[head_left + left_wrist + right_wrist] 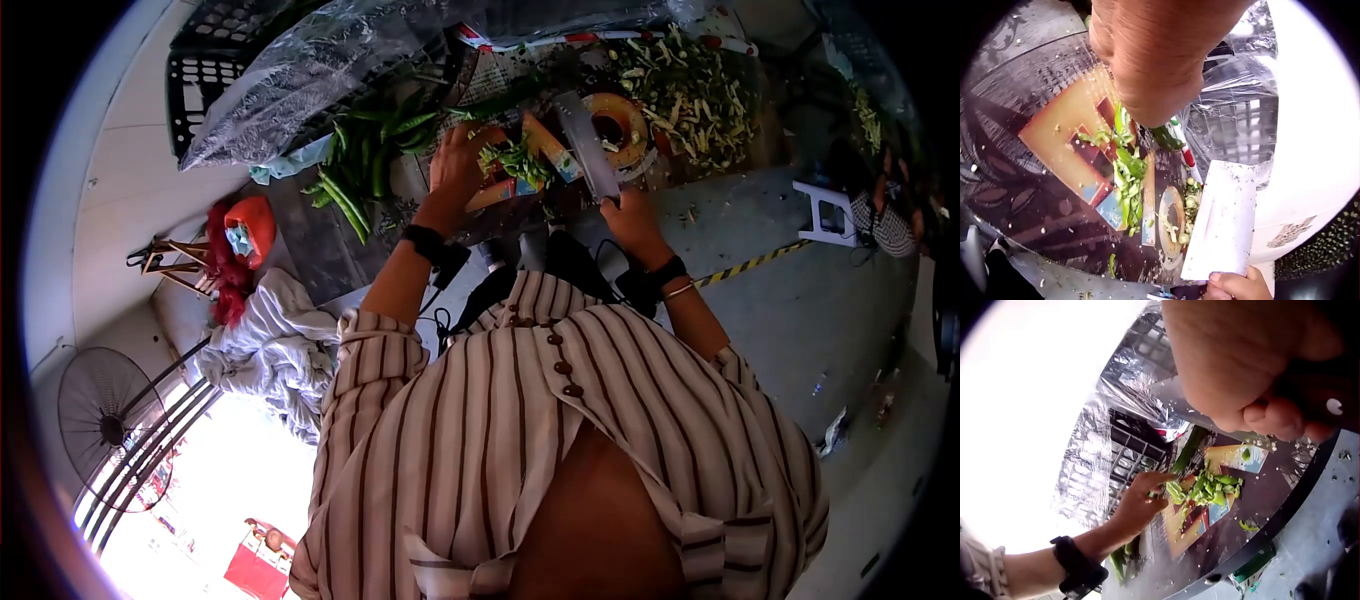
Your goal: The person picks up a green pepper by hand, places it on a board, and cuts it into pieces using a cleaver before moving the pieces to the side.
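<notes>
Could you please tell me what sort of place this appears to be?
Probably an informal food-preparation area: a cleaver is in the right hand, with long green peppers and a large heap of chopped vegetables on the table.

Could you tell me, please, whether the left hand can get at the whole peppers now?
Probably yes: the left hand is close beside the whole peppers, with nothing visible blocking that side. The knife, in the right hand, is on the opposite side.
</notes>
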The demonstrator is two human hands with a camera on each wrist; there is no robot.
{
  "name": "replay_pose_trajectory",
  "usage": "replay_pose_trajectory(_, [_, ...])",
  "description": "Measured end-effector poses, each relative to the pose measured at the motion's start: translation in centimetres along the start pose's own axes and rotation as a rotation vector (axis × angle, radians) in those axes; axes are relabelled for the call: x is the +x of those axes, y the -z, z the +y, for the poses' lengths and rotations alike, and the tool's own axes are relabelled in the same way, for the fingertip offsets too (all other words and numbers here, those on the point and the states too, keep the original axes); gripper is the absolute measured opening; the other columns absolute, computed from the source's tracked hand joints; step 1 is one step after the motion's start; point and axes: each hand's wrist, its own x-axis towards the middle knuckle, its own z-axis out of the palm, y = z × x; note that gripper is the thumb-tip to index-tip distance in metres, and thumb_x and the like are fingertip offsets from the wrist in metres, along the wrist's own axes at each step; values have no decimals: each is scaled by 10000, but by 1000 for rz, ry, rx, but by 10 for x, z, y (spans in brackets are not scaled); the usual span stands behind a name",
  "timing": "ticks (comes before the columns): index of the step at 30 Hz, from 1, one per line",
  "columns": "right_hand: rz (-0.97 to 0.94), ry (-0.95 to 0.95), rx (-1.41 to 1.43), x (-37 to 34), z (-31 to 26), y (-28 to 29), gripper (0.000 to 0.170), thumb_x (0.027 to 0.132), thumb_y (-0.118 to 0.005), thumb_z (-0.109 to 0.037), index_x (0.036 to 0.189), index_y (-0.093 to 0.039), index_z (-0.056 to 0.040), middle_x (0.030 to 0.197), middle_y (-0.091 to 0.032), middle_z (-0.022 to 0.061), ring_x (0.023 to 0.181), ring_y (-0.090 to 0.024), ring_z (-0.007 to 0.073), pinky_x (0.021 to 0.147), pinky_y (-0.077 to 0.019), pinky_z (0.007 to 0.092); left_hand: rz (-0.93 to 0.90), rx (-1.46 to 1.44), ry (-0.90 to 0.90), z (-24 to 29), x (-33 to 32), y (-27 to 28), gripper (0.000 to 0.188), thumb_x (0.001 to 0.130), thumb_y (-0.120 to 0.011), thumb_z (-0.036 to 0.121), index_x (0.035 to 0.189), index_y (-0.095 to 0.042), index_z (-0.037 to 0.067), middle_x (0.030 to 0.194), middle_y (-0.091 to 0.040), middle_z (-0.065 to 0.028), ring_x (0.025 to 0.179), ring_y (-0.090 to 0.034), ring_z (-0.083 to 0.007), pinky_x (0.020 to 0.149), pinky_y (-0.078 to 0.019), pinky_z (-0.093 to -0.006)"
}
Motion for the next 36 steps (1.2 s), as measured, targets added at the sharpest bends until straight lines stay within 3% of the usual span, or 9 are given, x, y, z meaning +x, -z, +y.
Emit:
replay_pose_trajectory(7, [-213, 39, -146, -16, -16, -7, 268, 757, -573, -195, 666, -545, 55, 671, -547, 266, 654, -550, 432, 581, -433, 475, -27, 116, -122, -24, 10, -11, 325, 693, -582, -2, 978, -657, 135, 1123, -550, -52, 1075, -485, -277, 883, -412, -406])
replay_pose_trajectory(13, [-415, 129, -198, -15, -17, -17, 237, 748, -557, -184, 703, -564, 49, 714, -556, 268, 690, -550, 435, 619, -439, 483, 66, -47, 51, -34, -18, 7, 237, 735, -664, 157, 952, -582, 105, 1053, -588, -112, 989, -525, -335, 837, -418, -428])
replay_pose_trajectory(15, [-514, 128, -258, -12, -19, -27, 224, 742, -551, -175, 718, -570, 47, 735, -565, 268, 707, -557, 429, 633, -441, 483, 104, -101, 212, -37, -33, 14, 240, 750, -661, 175, 938, -536, 93, 931, -626, -139, 871, -573, -368, 752, -446, -449])
replay_pose_trajectory(18, [-583, 86, -172, -8, -27, -40, 245, 736, -558, -185, 714, -562, 58, 740, -572, 268, 722, -564, 425, 651, -451, 470, 144, -82, 215, -47, -54, 12, 223, 773, -633, 180, 949, -530, 88, 844, -644, -140, 783, -605, -371, 667, -471, -455])
replay_pose_trajectory(21, [-514, 105, -107, -4, -27, -48, 258, 737, -560, -175, 697, -537, 80, 674, -561, 264, 645, -585, 392, 600, -464, 453, 73, -92, 358, -49, -65, 7, 227, 775, -619, 166, 974, -540, 91, 898, -635, -139, 843, -600, -355, 699, -478, -437])
replay_pose_trajectory(27, [-366, -197, 217, 4, -27, -55, 256, 759, -550, -149, 684, -512, 92, 547, -525, 225, 416, -550, 259, 409, -433, 400, 106, -6, 192, -41, -70, -11, 282, 740, -622, 131, 1014, -564, 92, 985, -583, -131, 947, -550, -333, 781, -465, -406])
replay_pose_trajectory(31, [-367, -84, 92, 10, -20, -55, 261, 766, -556, -158, 691, -527, 91, 571, -562, 213, 439, -579, 279, 416, -444, 390, 155, -124, 71, -31, -78, -10, 238, 754, -604, 99, 990, -581, 77, 941, -583, -136, 867, -572, -326, 747, -479, -397])
replay_pose_trajectory(33, [-374, -64, 72, 9, -21, -57, 265, 765, -560, -163, 698, -534, 91, 574, -566, 212, 451, -586, 285, 424, -448, 389, 101, -240, 434, -34, -78, -7, 223, 783, -575, 79, 1005, -580, 62, 926, -583, -145, 795, -591, -315, 709, -488, -388])
replay_pose_trajectory(36, [-392, -50, 49, 8, -31, -54, 269, 766, -563, -172, 707, -548, 90, 578, -572, 208, 471, -596, 287, 434, -452, 386, 257, -388, 428, -42, -77, 4, 227, 795, -539, 39, 1018, -578, 54, 906, -583, -152, 737, -600, -310, 687, -492, -381])
